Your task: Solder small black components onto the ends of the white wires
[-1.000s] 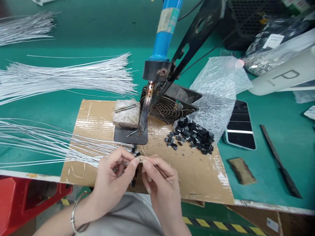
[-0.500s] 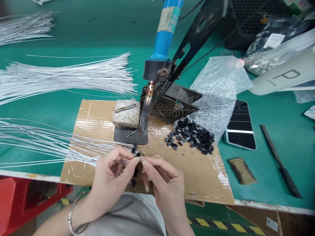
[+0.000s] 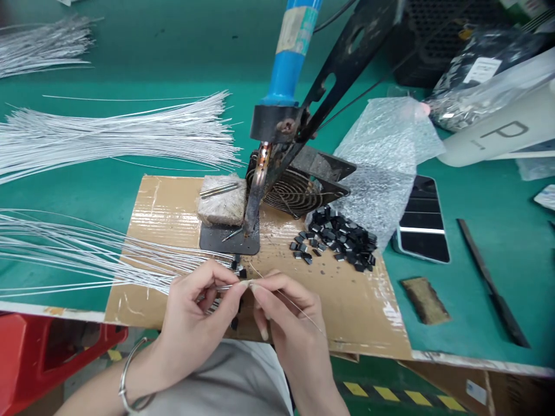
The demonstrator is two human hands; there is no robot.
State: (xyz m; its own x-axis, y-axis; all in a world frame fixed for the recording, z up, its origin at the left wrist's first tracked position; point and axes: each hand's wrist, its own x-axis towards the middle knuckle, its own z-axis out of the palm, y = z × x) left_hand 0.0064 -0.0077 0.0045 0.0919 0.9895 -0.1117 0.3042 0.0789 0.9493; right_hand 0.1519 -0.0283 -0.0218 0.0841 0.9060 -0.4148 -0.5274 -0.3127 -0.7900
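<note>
My left hand (image 3: 195,326) is closed, thumb and forefinger pinching the end of a white wire (image 3: 223,286). Its fingertips meet those of my right hand (image 3: 295,326), also closed in a pinch; the spot between them is too small to make out. A thin solder wire (image 3: 306,315) runs across my right fingers. Just behind the left hand lie white wires (image 3: 143,260) with small black connectors (image 3: 236,266) on their ends. Above stands a blue soldering iron (image 3: 284,81), tip down, over a dark plate (image 3: 210,241).
A cardboard sheet (image 3: 169,202) covers the bench front. On it are a wrapped block (image 3: 222,208), a fan (image 3: 295,190) and a pile of black connectors (image 3: 342,237). Rightward lie bubble wrap (image 3: 381,138), a phone (image 3: 422,219) and a dark flat tool (image 3: 492,283). A wire bundle (image 3: 121,136) lies left.
Both hands keep their pinch, fingertips together. The right hand has shifted and turned slightly, and the solder wire's lower end has moved a little to the right.
</note>
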